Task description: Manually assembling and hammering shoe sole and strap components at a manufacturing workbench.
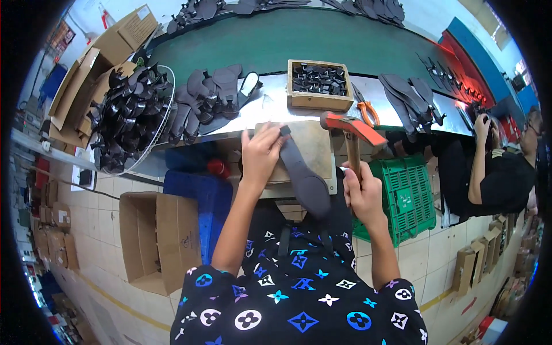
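Observation:
In my right hand (364, 192) is a hammer (353, 152), gripped by its wooden handle, its orange-red head raised above the board. My left hand (261, 155) is closed on the narrow end of a dark grey shoe sole (307, 181). A small black piece (284, 131) sits at that end, by my fingertips; whether it is fixed there I cannot tell. The sole slants across a worn work board (310, 141), its wide end reaching over the near edge toward my lap. Beyond the board, a wooden box (319, 102) holds many small black parts.
Orange-handled pliers (368, 112) lie right of the box. Dark soles (221, 86) are piled left, more soles (405, 95) right. A wire basket (171, 86) holds glossy black parts. A green conveyor belt (247, 46) runs behind. A green crate (402, 198) and a co-worker (494, 172) are at right.

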Tool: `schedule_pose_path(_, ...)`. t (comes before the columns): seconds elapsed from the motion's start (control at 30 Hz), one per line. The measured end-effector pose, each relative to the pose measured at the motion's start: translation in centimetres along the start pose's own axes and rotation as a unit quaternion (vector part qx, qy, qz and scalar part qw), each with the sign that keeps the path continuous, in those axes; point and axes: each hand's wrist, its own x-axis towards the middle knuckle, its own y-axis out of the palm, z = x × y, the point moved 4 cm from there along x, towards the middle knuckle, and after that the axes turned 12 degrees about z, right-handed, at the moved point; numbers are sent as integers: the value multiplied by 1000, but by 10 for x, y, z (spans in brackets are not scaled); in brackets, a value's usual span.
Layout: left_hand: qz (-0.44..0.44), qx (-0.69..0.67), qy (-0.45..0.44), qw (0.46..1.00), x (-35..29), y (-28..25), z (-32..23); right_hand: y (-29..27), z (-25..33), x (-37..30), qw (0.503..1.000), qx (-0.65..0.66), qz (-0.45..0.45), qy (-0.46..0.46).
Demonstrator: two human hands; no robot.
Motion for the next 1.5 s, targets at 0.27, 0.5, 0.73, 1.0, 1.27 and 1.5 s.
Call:
schedule_pose_path(0.27, 83, 181, 2, 980, 3, 6, 20, -20, 110, -17, 975, -101, -143, -139)
schedule_pose_path(0.5, 96, 174, 4, 980, 5, 3, 23, 21, 39, 33, 965, -256, 12, -62)
schedule_pose_path(0.73, 32, 2, 190, 981, -11, -16, -11, -8, 64, 24, 984, -142, -62, -93)
schedule_pose_path(1.0, 331, -383, -4, 862, -69, -52, -119, 21, 1, 54, 892, -426, 118, -91)
schedule_pose_path(1.27, 406, -504, -4, 762, -71, -38, -131, 1, 74, 26, 888, 124, 316, -310)
schedule_pose_path(1.5, 449, -531, 47, 717, -66, -28, -140, -2, 91, 34, 795, 140, 464, -364)
